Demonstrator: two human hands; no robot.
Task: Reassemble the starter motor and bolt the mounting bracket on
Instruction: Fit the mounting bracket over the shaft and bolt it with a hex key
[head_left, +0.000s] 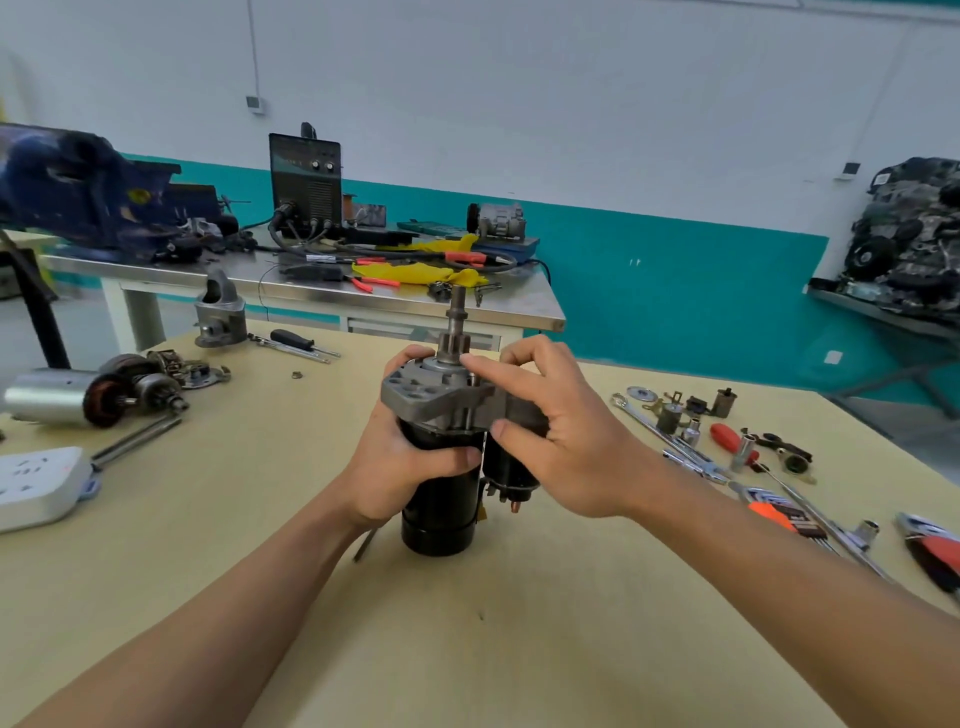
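Observation:
A black starter motor (441, 506) stands upright on the tan table (260, 519), its pinion shaft (457, 325) pointing up. A grey cast mounting bracket (423, 397) sits on top of the black body. My left hand (400, 467) grips the black body just under the bracket. My right hand (550, 431) holds the bracket's right side and the solenoid (506, 475), thumb below and index fingertip on top near the pinion. What lies under that fingertip is hidden.
Left: a grey nose housing (221, 312), a second dismantled starter (72, 397), a screwdriver (293, 340), a white power strip (36, 486). Right: wrenches, sockets and small parts (691, 431), red-handled tools (732, 441). Behind stands a steel bench (311, 291) with a welder.

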